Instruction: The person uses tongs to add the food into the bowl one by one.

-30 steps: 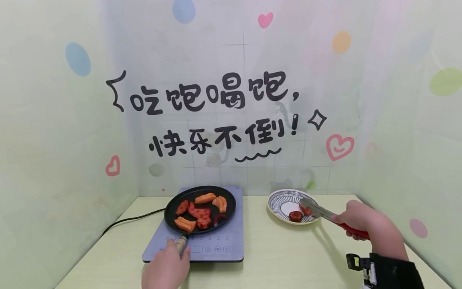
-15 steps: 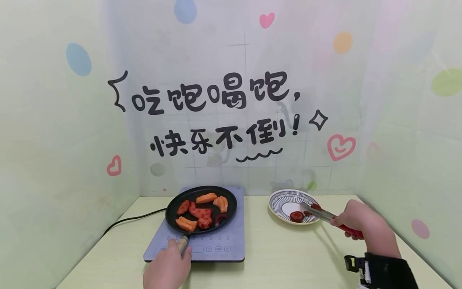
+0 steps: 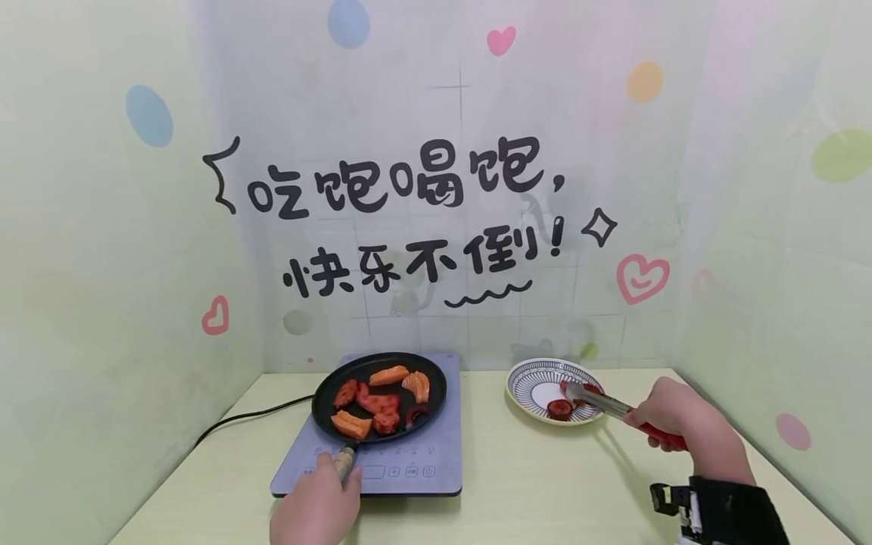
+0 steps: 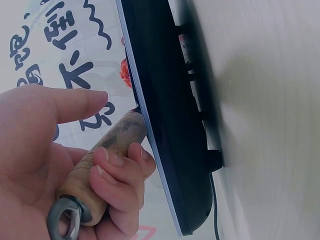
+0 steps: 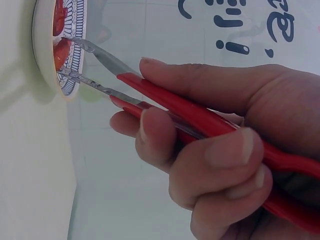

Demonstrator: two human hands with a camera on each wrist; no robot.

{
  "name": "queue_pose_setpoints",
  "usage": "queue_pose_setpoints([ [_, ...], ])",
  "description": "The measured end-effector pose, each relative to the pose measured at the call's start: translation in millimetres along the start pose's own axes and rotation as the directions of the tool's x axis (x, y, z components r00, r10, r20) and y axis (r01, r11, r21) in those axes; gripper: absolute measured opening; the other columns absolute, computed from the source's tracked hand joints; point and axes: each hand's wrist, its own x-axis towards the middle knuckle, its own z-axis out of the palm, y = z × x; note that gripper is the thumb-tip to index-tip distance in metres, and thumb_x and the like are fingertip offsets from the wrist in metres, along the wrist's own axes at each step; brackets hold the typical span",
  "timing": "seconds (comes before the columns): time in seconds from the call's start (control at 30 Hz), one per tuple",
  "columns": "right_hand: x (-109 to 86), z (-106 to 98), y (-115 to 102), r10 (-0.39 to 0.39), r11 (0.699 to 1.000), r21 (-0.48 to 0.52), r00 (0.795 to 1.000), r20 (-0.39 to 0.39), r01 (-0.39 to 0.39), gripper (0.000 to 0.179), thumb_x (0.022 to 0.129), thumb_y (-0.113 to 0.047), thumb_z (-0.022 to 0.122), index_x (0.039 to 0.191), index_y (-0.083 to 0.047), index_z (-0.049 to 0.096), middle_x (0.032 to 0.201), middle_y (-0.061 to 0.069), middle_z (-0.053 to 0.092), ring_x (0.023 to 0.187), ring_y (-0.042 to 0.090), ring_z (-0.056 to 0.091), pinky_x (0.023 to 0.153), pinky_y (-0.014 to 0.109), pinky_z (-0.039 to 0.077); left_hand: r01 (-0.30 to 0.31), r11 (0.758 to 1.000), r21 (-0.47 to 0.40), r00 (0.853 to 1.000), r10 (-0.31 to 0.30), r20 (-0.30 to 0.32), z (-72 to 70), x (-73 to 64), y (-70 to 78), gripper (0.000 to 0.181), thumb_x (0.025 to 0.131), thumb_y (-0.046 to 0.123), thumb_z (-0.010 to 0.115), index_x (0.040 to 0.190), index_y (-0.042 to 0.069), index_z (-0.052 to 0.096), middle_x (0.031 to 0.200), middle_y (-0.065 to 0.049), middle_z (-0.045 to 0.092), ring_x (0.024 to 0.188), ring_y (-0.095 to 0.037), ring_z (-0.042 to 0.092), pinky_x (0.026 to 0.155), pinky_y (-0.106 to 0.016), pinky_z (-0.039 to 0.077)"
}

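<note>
My left hand (image 3: 316, 499) grips the wooden handle (image 4: 120, 132) of a black frying pan (image 3: 437, 397), its thumb lying apart from the handle in the left wrist view. My right hand (image 3: 681, 416) holds red-handled metal tongs (image 5: 175, 110). The tongs' tips reach into a patterned plate (image 3: 527, 382), spread to either side of an orange-red food piece (image 5: 62, 52). Beside them on the plate lies a dark red round slice (image 3: 560, 409). In the pan are orange salmon-like pieces (image 3: 350, 424), red meat pieces (image 3: 384, 418) and a dark red curled piece (image 3: 416, 412).
Under the pan is a blue-grey induction cooker (image 3: 446, 454) with touch buttons at its front. A black cord (image 3: 252, 412) runs off to its left. The pale table (image 3: 518, 484) is bounded by printed walls (image 3: 436, 325) at the back and both sides.
The right hand has shifted slightly left and the tongs' tips sit a little lower over the plate. Red now shows beyond the tips. The left hand and pan hold still.
</note>
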Motion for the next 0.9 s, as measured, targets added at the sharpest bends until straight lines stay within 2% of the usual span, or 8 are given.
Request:
queue_pose_setpoints([
  [0.27,1.5,-3.9,2.6,-0.024,1.000,-0.018,0.999,-0.028,0.023,0.026,0.096,-0.022,0.073,0.084,0.002,0.070,0.063,0.004,0.065,0.052,0.014,0.056,0.054,0.029,0.048,0.004,1.000,0.004,1.000,-0.004,-0.006,-0.5,-0.3,1.3,0.078,0.104,0.042,0.064,0.147,-0.019,0.043,0.116,-0.036,0.070,0.100,-0.048,0.073,0.079,-0.060,0.060],
  [0.5,0.4,-4.9,-3.1,-0.067,0.998,-0.008,0.995,-0.071,0.067,0.029,0.098,-0.024,0.073,0.080,0.000,0.074,0.062,0.003,0.064,0.051,0.015,0.057,0.054,0.030,0.046,-0.001,1.000,-0.003,1.000,0.001,-0.002,-3.7,-4.6,2.0,0.077,0.104,0.040,0.064,0.147,-0.020,0.042,0.115,-0.037,0.070,0.100,-0.047,0.073,0.079,-0.059,0.060],
  [0.73,-3.2,-3.5,-19.7,-0.126,0.992,-0.047,0.983,-0.133,0.121,0.034,0.099,-0.029,0.072,0.076,-0.004,0.076,0.060,0.001,0.064,0.051,0.015,0.058,0.059,0.033,0.044,-0.009,1.000,-0.005,1.000,0.009,-0.003,-5.0,-7.1,1.8,0.076,0.104,0.040,0.063,0.146,-0.021,0.042,0.111,-0.035,0.070,0.094,-0.045,0.073,0.076,-0.058,0.060],
  [0.9,-8.0,2.5,-37.3,-0.157,0.987,-0.043,0.975,-0.159,0.152,0.030,0.099,-0.028,0.073,0.082,-0.004,0.079,0.062,0.002,0.065,0.050,0.014,0.058,0.058,0.033,0.046,-0.010,1.000,-0.004,1.000,0.010,-0.006,-4.5,-6.4,1.5,0.076,0.104,0.040,0.064,0.146,-0.020,0.042,0.111,-0.035,0.070,0.095,-0.045,0.074,0.076,-0.058,0.060],
])
